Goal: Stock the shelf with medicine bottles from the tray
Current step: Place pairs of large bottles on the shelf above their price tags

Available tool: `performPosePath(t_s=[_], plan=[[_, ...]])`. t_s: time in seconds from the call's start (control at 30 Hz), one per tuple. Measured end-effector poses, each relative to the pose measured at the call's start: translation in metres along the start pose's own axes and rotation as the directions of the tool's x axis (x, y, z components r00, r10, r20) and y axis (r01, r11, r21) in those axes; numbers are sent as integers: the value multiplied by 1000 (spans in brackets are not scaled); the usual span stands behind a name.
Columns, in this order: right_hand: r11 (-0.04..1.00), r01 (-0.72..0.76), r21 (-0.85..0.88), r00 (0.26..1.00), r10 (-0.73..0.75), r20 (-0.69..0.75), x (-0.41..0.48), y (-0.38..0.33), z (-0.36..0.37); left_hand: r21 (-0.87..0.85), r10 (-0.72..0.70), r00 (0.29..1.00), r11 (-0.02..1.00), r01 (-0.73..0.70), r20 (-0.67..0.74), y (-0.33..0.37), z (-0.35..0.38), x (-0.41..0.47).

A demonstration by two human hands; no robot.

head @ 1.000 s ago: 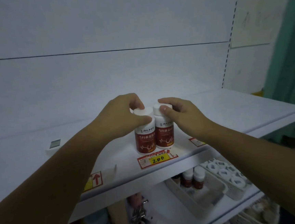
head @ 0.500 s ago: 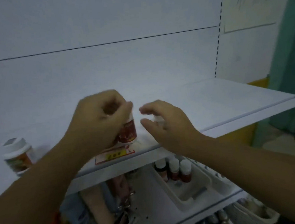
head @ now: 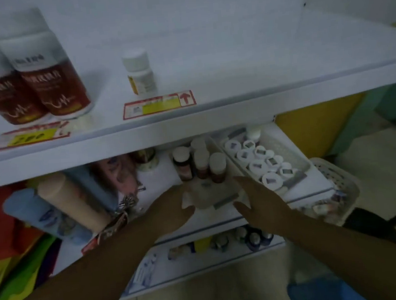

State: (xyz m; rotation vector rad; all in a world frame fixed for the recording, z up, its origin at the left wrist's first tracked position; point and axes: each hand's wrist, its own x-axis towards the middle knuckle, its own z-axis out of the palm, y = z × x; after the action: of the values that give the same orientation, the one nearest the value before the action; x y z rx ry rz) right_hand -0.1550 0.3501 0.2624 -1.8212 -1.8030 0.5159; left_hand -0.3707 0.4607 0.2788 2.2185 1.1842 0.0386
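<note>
Yellow tag (head: 33, 138): 200 | bottles (head: 55, 90): print blurred | left hand (head: 171, 212) fingers unclear | right hand (head: 261, 204) fingers spread, by tray (head: 206, 198)

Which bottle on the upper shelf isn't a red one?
The small white bottle, standing alone right of the two red bottles.

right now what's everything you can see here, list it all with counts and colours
upper shelf: one, white, across the top
red-labelled bottles: two, white caps, upper shelf left, side by side
small bottle: one, white, upper shelf centre
price tags: two, red-edged with yellow, upper shelf front
tray: one, translucent, lower shelf centre
brown bottles: about four, white caps, standing in the tray
second tray: one, whitish, right of the first, holding white-capped bottles
basket: one, white, far right
rolls: blue and beige, lower left, blurred
left hand: tray's near end, left side
right hand: tray's near end, right side
</note>
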Motion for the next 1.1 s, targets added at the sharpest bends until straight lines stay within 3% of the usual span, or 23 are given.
performPosePath(t_s=[0.2, 0.3, 0.53, 0.6, 0.67, 0.8, 0.87, 1.0, 1.1], plan=[[999, -34, 14, 986, 36, -166, 75, 32, 37, -51, 131, 964, 988, -146, -231, 9, 13, 73], [984, -167, -63, 979, 158, -130, 113, 46, 52, 61, 139, 930, 990, -126, -340, 8, 21, 111], [954, -152, -260, 943, 60, -328, 124, 55, 71, 73, 91, 889, 995, -65, -449, -3, 47, 135], [950, -160, -269, 946, 69, -317, 121, 54, 73, -40, 35, 879, 997, -61, -476, -8, 50, 138], [959, -187, -212, 943, 115, -311, 120, 52, 73, -167, -42, 866, 985, -49, -497, -9, 53, 139], [967, -205, -149, 938, 151, -310, 118, 48, 68, -207, -74, 887, 978, -25, -457, -12, 54, 143], [973, -229, -22, 928, 211, -307, 115, 41, 60, -278, -98, 891, 960, -32, -443, -9, 45, 140], [943, -236, 234, 826, 322, -463, 99, 23, 37, -370, -94, 836, 919, -136, -541, 2, 23, 115], [914, -152, 376, 816, 331, -474, 77, 0, 12, -533, -168, 795, 818, -218, -583, 19, 5, 77]])
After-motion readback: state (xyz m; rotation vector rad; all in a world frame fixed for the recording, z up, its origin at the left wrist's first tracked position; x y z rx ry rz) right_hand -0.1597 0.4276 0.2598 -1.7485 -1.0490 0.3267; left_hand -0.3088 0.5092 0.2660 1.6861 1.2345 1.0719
